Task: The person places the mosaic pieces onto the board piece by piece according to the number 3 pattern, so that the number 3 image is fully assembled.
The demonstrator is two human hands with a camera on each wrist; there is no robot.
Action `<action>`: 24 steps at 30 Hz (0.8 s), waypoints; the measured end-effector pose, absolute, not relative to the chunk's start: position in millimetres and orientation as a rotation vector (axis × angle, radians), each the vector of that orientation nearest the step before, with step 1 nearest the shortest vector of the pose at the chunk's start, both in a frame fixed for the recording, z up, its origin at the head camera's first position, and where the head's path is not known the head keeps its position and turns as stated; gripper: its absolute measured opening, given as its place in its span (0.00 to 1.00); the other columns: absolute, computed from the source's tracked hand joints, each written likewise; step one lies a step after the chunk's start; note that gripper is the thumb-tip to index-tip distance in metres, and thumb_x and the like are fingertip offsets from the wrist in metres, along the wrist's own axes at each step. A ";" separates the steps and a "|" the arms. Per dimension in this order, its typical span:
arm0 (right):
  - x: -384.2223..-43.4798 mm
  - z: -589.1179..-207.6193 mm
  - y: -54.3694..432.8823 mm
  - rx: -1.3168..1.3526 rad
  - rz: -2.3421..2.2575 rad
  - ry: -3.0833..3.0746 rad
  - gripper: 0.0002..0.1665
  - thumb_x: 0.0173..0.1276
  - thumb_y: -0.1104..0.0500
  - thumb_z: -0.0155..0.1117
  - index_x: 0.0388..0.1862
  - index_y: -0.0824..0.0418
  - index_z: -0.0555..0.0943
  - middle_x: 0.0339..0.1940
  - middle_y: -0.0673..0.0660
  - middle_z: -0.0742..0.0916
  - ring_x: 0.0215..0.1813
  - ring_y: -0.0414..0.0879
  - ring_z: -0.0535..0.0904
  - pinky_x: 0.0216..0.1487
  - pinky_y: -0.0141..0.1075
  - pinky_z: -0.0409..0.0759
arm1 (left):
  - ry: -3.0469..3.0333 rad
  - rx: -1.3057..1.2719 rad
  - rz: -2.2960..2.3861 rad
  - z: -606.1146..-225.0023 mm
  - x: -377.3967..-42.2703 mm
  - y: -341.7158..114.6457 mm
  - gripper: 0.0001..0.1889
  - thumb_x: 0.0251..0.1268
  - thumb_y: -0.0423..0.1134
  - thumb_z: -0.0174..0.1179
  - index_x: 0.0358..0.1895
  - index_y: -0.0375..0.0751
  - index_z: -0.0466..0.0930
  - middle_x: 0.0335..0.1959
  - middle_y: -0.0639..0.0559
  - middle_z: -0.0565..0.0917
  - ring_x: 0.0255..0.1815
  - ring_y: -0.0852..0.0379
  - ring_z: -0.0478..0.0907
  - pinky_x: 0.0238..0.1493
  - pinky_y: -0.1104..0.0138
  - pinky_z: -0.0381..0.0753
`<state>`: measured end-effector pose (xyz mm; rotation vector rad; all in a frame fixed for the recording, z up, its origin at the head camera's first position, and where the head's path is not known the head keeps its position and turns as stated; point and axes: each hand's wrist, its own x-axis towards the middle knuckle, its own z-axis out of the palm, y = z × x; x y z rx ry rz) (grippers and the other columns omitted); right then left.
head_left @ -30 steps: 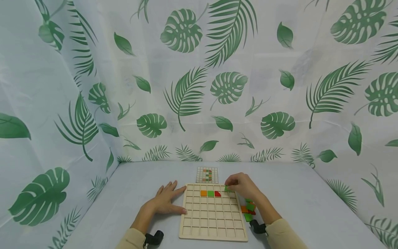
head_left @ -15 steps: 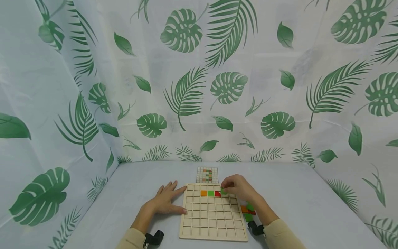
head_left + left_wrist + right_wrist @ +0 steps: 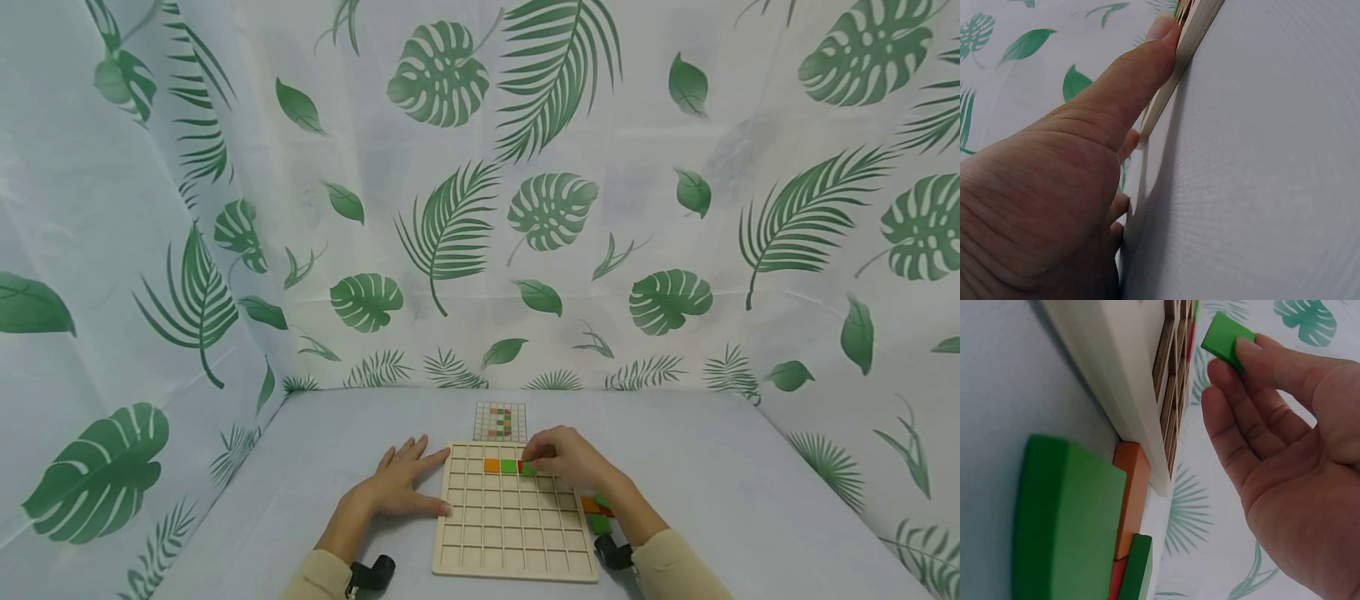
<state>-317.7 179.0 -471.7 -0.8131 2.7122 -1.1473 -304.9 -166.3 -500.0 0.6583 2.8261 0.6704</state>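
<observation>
A pale wooden grid board (image 3: pixel 513 533) lies on the table. One row near its far edge holds an orange square tile (image 3: pixel 491 466) and a green square tile (image 3: pixel 508 467), with a red piece mostly covered beside them. My right hand (image 3: pixel 576 460) pinches another green tile (image 3: pixel 1227 339) between thumb and fingers, over the board by the red piece. In the right wrist view this tile is tilted and apart from the board. My left hand (image 3: pixel 401 486) rests at the board's left side, fingers spread, its thumb (image 3: pixel 1147 56) touching the edge.
Just right of the board lies a small pile with a green tile (image 3: pixel 1079 519), an orange tile (image 3: pixel 1132 494) and some red, partly behind my right forearm. A small gridded pattern card (image 3: pixel 481 425) lies beyond the far edge. A leaf-printed cloth hangs behind the table.
My right hand has moved left over the board with the green tile, from right of the red piece to over it. My left hand has stayed in place.
</observation>
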 end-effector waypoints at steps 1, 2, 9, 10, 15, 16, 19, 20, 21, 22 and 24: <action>-317.5 -471.8 178.4 -0.815 -1.143 2.708 0.06 0.71 0.67 0.69 0.41 0.58 0.89 0.39 0.51 0.91 0.38 0.43 0.81 0.40 0.32 0.81 | 2.827 0.656 0.668 -499.8 -304.9 -166.2 0.54 0.52 0.74 0.70 0.82 0.59 0.61 0.86 0.36 0.50 0.87 0.33 0.43 0.83 0.34 0.38; -317.2 -472.1 177.8 -0.819 -1.140 2.704 0.06 0.70 0.67 0.69 0.41 0.58 0.89 0.39 0.51 0.90 0.38 0.43 0.81 0.40 0.32 0.81 | 2.828 0.653 0.664 -499.6 -304.9 -166.2 0.54 0.52 0.74 0.70 0.82 0.59 0.62 0.86 0.36 0.51 0.87 0.33 0.43 0.83 0.34 0.38; -316.0 -474.8 175.5 -0.823 -1.133 2.686 0.08 0.71 0.66 0.69 0.40 0.55 0.90 0.39 0.48 0.90 0.37 0.43 0.80 0.40 0.31 0.81 | 2.835 0.640 0.655 -498.8 -305.2 -165.4 0.54 0.51 0.74 0.70 0.82 0.59 0.63 0.86 0.37 0.52 0.87 0.34 0.43 0.83 0.34 0.38; -316.0 -474.9 175.5 -0.824 -1.136 2.681 0.08 0.71 0.66 0.69 0.40 0.54 0.90 0.39 0.48 0.91 0.37 0.42 0.81 0.40 0.32 0.81 | 2.835 0.640 0.658 -498.5 -305.2 -165.5 0.54 0.51 0.74 0.70 0.81 0.59 0.63 0.86 0.37 0.52 0.87 0.33 0.43 0.83 0.34 0.38; -316.3 -475.7 175.2 -0.818 -1.160 2.654 0.09 0.70 0.67 0.69 0.41 0.55 0.91 0.41 0.47 0.91 0.41 0.44 0.81 0.44 0.33 0.82 | 2.836 0.645 0.659 -497.7 -305.2 -166.1 0.54 0.50 0.74 0.70 0.81 0.58 0.64 0.86 0.36 0.52 0.87 0.32 0.43 0.82 0.33 0.37; -316.5 -476.0 175.2 -0.816 -1.164 2.650 0.09 0.70 0.67 0.69 0.41 0.55 0.91 0.41 0.47 0.91 0.42 0.44 0.81 0.45 0.33 0.82 | 2.836 0.641 0.654 -497.6 -305.3 -166.1 0.54 0.50 0.74 0.70 0.81 0.58 0.64 0.86 0.37 0.52 0.87 0.33 0.43 0.83 0.34 0.37; -316.6 -476.4 175.2 -0.807 -1.170 2.638 0.09 0.70 0.67 0.69 0.40 0.54 0.91 0.42 0.47 0.91 0.45 0.44 0.82 0.47 0.34 0.83 | 2.837 0.634 0.649 -497.7 -305.4 -165.6 0.54 0.51 0.74 0.70 0.81 0.59 0.63 0.86 0.37 0.52 0.87 0.33 0.43 0.83 0.34 0.37; -316.6 -476.6 175.2 -0.805 -1.171 2.636 0.09 0.70 0.67 0.69 0.40 0.54 0.91 0.42 0.47 0.91 0.45 0.45 0.82 0.48 0.35 0.83 | 2.838 0.634 0.647 -497.8 -305.2 -165.4 0.54 0.51 0.74 0.70 0.81 0.59 0.63 0.86 0.37 0.52 0.87 0.33 0.43 0.83 0.34 0.38; -316.6 -476.8 175.2 -0.803 -1.170 2.634 0.09 0.70 0.67 0.69 0.40 0.54 0.91 0.42 0.47 0.91 0.46 0.45 0.82 0.48 0.35 0.83 | 2.839 0.636 0.645 -497.7 -305.1 -165.4 0.54 0.51 0.74 0.71 0.82 0.59 0.63 0.86 0.37 0.52 0.87 0.33 0.43 0.83 0.34 0.38; -316.5 -476.8 175.2 -0.801 -1.171 2.633 0.09 0.70 0.67 0.69 0.40 0.54 0.91 0.42 0.47 0.91 0.46 0.45 0.82 0.48 0.36 0.84 | 2.840 0.637 0.642 -497.8 -305.0 -165.4 0.54 0.51 0.73 0.71 0.82 0.59 0.63 0.86 0.37 0.52 0.87 0.33 0.43 0.83 0.34 0.38; -316.2 -476.9 175.0 -0.793 -1.172 2.632 0.09 0.70 0.67 0.69 0.40 0.54 0.91 0.42 0.47 0.91 0.46 0.45 0.82 0.48 0.36 0.84 | 2.840 0.638 0.641 -498.3 -305.1 -165.1 0.54 0.51 0.73 0.71 0.82 0.59 0.63 0.86 0.37 0.52 0.87 0.33 0.44 0.83 0.34 0.39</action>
